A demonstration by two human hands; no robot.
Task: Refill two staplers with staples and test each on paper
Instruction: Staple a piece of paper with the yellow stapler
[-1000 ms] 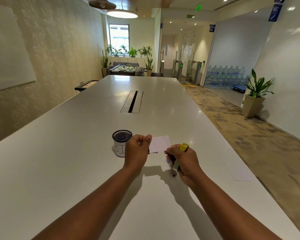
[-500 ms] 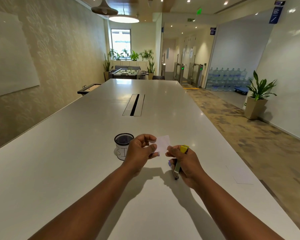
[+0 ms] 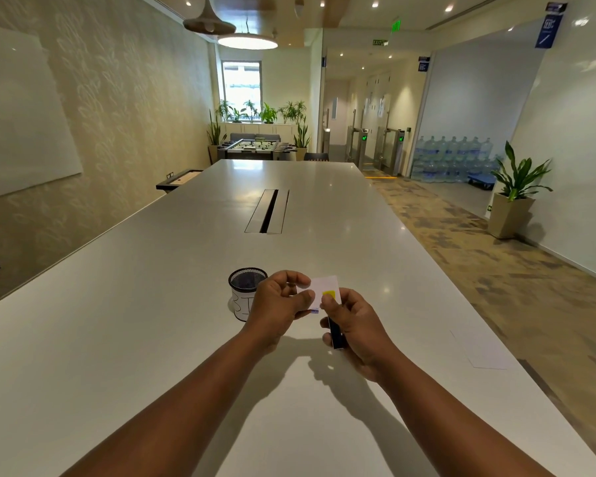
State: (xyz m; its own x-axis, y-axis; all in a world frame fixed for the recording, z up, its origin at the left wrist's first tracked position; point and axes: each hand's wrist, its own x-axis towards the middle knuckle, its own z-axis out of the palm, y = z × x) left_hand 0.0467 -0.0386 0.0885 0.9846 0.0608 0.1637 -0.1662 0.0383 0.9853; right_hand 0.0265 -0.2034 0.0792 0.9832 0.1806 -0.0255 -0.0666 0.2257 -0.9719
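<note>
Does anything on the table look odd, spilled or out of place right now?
Nothing stands out. The mesh cup stands upright, a paper sheet lies flat near the right edge, and the stapler and paper slip are in hand.

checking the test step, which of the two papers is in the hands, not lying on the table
The small white paper pinched by the left hand at the stapler; the other sheet lies flat near the table's right edge.
</note>
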